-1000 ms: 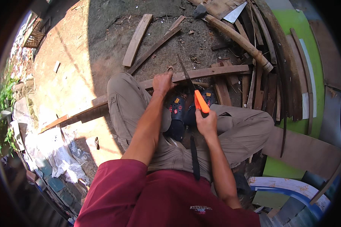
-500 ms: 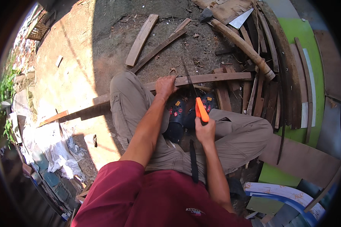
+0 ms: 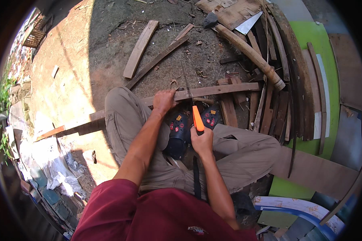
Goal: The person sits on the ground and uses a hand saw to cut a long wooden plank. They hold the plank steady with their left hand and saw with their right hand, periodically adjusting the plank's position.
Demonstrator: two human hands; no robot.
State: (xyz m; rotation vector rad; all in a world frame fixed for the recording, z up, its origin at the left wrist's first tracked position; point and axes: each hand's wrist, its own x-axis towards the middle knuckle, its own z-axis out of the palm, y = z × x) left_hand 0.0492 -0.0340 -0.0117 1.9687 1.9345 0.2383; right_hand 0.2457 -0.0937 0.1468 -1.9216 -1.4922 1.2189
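Note:
A long wooden plank [image 3: 225, 89] lies crosswise in front of my dark clogs [image 3: 177, 136], running left past my knee into the sunlight. My left hand [image 3: 163, 101] is closed over it, just left of the saw's blade. In my right hand [image 3: 202, 140] is the orange handle of a handsaw [image 3: 196, 118], gripped between my knees. The thin dark blade crosses the plank and points away from me; it is faint and blurred toward its tip. Whether the teeth have cut into the wood cannot be made out.
Ahead lie two loose boards [image 3: 141, 48] on the dirt. To the right, a bamboo pole [image 3: 251, 56] rests on a pile of scrap wood [image 3: 277, 110], beside green panels [image 3: 309, 36]. White plastic sheeting [image 3: 54, 160] lies at the left. A curved blue-and-white board [image 3: 297, 205] is at lower right.
The whole view has shifted, so everything sits slightly further left. My right hand and the saw stand more upright against the plank. My left hand keeps its hold on the wood.

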